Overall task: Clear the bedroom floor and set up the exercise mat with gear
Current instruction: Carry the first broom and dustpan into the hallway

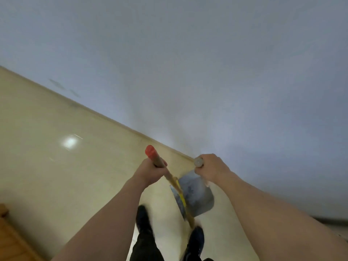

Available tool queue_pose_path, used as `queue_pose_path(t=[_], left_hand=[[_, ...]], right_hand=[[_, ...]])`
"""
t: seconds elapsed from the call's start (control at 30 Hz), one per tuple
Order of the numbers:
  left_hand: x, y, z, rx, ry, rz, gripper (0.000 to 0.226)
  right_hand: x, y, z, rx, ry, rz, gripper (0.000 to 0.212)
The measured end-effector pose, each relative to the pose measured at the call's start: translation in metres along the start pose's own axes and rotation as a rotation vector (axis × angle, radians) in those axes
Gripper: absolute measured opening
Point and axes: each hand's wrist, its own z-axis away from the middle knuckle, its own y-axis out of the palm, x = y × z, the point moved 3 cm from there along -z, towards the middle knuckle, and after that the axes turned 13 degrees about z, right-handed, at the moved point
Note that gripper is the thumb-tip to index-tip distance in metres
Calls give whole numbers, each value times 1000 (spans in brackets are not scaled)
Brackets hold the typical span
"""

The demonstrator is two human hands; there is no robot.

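Floor [56, 157] left is open; wall [207, 72] blocks ahead & right.

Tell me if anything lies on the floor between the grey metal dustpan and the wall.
Nothing visible does. The grey metal dustpan, hanging from the right hand, has only bare glossy beige floor between it and the pale wall.

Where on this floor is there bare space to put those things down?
The tile floor left of the left hand, up to the wall, is bare. It is crowded near the shoes, where the broom and dustpan hang.
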Motion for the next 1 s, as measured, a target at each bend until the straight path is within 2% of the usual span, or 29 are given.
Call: queue_pose_path(t=[0.2,0.47,0.57,0.7,0.83,1.0], left_hand=[[19,-122,16,-57,16,38,16],[58,-311,38,-185,48,39,15],[67,-386,48,-279,75,43,16],[76,-466,52,-418,115,44,16],[95,-544,44,-567,123,47,12],[115,-642,10,-647,105,34,10]], right_hand=[[137,5,-19,-23,-114,53,11],[332,16,-50,-33,-226,73,15],[413,13,-63,-59,-295,55,17],[497,9,-82,-102,-358,28,5],[583,10,-112,-126,-440,21,9],[691,16,-171,-123,-492,28,10]])
